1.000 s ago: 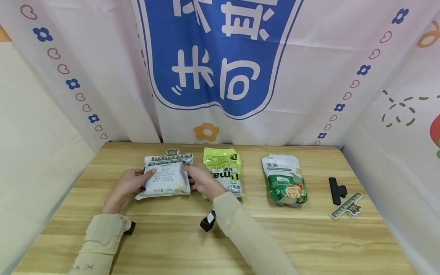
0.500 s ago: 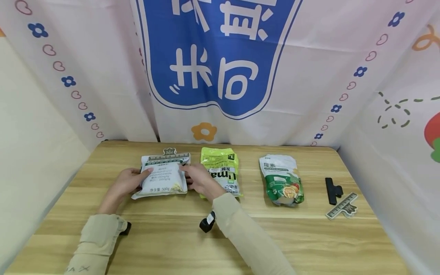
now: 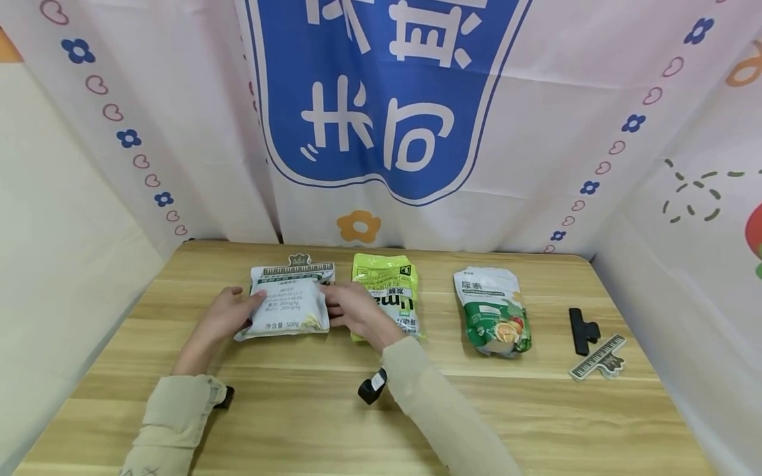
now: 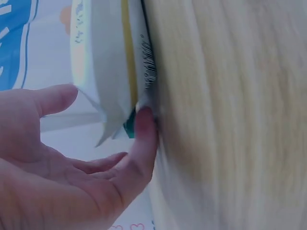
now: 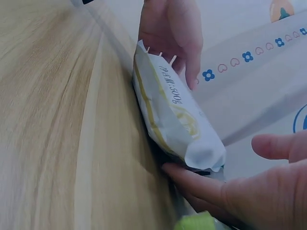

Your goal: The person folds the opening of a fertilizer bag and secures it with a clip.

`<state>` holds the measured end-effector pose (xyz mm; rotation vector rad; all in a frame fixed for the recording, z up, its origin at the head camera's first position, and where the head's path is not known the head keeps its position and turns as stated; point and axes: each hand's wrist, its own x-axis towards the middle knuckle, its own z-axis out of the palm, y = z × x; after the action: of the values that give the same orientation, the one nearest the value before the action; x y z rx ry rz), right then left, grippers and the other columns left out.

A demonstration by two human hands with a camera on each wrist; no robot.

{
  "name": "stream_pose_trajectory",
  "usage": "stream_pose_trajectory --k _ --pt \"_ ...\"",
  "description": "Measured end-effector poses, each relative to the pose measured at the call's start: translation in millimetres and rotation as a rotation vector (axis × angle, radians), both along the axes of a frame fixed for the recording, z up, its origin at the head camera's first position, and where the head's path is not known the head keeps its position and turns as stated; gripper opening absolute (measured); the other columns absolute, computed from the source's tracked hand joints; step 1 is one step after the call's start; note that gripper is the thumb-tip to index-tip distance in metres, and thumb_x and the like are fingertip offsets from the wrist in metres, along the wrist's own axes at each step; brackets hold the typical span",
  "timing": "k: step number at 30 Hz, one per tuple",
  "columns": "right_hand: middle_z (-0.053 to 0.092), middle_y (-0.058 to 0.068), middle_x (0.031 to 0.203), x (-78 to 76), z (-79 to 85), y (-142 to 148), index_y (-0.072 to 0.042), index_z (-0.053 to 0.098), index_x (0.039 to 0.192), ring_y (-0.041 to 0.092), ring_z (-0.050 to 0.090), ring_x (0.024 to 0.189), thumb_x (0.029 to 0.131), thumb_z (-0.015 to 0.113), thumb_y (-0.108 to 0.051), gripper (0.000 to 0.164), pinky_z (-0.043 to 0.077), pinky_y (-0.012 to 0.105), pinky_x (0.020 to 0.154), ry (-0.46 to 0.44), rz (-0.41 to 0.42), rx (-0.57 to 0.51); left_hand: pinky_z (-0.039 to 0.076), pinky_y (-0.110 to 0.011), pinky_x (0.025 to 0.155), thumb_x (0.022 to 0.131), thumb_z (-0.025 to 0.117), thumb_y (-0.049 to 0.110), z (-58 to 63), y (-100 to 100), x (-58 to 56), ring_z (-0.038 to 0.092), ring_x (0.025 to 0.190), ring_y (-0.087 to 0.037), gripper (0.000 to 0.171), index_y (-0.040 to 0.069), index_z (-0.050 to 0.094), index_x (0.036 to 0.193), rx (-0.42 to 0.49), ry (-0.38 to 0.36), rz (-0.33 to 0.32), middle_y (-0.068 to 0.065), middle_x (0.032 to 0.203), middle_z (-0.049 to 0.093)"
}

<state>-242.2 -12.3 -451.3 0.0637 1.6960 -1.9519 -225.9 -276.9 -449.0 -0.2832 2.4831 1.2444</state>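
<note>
A white 500g fertilizer bag (image 3: pixel 288 304) lies on the wooden table (image 3: pixel 309 403), left of centre. Across its far edge sits a piano-patterned clip (image 3: pixel 299 266). My left hand (image 3: pixel 228 314) holds the bag's left side, thumb over its upper face and index finger low at the underside, as the left wrist view shows. At the right side is my right hand (image 3: pixel 360 311). In the right wrist view its thumb stands apart from the bag while its straight fingers reach low by the end of the bag. Under my right hand lies a yellow-green bag (image 3: pixel 381 271), partly hidden.
A white and green pouch (image 3: pixel 493 311) lies right of centre. Farther right are a black clip (image 3: pixel 581 330) and another piano-patterned clip (image 3: pixel 600 358), close together. A printed curtain (image 3: pixel 524 165) hangs behind the table's back edge.
My right hand has drawn slightly to the right, its thumb coming off the bag's face. The left thumb has slid back a little toward the bag's edge. The bag stays in place.
</note>
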Motion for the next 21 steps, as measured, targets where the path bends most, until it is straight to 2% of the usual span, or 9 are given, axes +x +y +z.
stream_pose_trajectory --k 3,7,11,15,18,21 --pt "0.058 0.028 0.146 0.8 1.4 4 0.005 0.044 0.154 0.04 0.062 0.132 0.108 0.059 -0.027 0.059 0.056 0.054 0.106 0.013 0.004 -0.001 0.043 -0.062 0.118 0.111 0.041 0.051 4.0 3 3.4 0.046 0.143 -0.052 0.092 -0.009 -0.004 0.164 0.009 0.049 -0.005 -0.044 0.16 0.029" --pt "0.054 0.03 0.151 2.3 5.5 6 0.006 0.041 0.156 0.044 0.056 0.14 0.108 0.058 -0.027 0.06 0.054 0.058 0.108 0.021 0.025 0.012 0.042 -0.065 0.116 0.11 0.042 0.051 9.1 6 7.6 0.042 0.145 -0.056 0.089 -0.001 -0.003 0.167 -0.057 0.09 0.015 -0.043 0.16 0.03" --pt "0.053 0.03 0.153 5.2 13.3 8 0.006 0.045 0.153 0.044 0.055 0.141 0.108 0.058 -0.028 0.058 0.052 0.06 0.109 0.03 0.045 0.03 0.035 -0.071 0.118 0.11 0.044 0.051 15.5 10 10.7 0.033 0.148 -0.06 0.087 -0.001 0.004 0.167 -0.126 0.128 0.027 -0.043 0.162 0.027" --pt "0.049 0.031 0.156 7.5 22.2 17 0.004 0.048 0.151 0.045 0.052 0.143 0.107 0.06 -0.028 0.056 0.047 0.064 0.113 0.035 0.041 0.009 0.031 -0.075 0.117 0.11 0.045 0.05 24.4 16 14.1 0.03 0.15 -0.06 0.08 -0.002 0.02 0.165 -0.167 0.21 0.007 -0.041 0.163 0.028" --pt "0.042 0.031 0.161 7.0 27.5 27 0.005 0.044 0.154 0.047 0.046 0.148 0.107 0.06 -0.027 0.059 0.041 0.067 0.118 0.033 0.046 -0.039 0.034 -0.074 0.116 0.11 0.047 0.049 32.7 23 17.3 0.034 0.149 -0.058 0.074 0.0 0.031 0.163 -0.167 0.283 -0.011 -0.036 0.165 0.03" --pt "0.038 0.031 0.164 6.1 31.9 40 0.005 0.036 0.158 0.049 0.042 0.151 0.108 0.058 -0.027 0.063 0.039 0.068 0.119 0.032 0.055 -0.093 0.035 -0.07 0.118 0.11 0.049 0.049 41.2 31 20.8 0.039 0.148 -0.055 0.076 0.001 0.027 0.165 -0.111 0.339 0.003 -0.032 0.165 0.034"
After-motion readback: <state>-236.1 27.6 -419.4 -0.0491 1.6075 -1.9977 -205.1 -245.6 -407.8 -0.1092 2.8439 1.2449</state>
